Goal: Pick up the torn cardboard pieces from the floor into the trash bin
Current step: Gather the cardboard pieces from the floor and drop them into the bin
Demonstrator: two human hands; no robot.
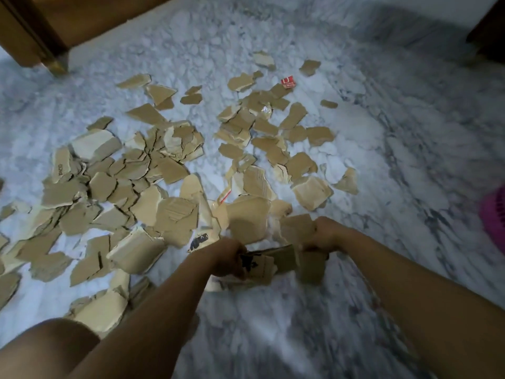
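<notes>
Though illegibly blurred, black print on cardboard pieces (261, 265) clamped in fingers of left hand (229, 257) and right hand (325, 236).

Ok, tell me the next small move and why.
Probably lift the stack of cardboard pieces and swing it right toward the pink object, which looks like the bin. The left hand and right hand both grip it low over the floor, so gathering more first would likely spill some.

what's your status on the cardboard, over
Left hand and right hand both grip a bundle of torn pieces. Many scattered pieces on the floor. Pink object at right edge, possibly the bin.
</notes>
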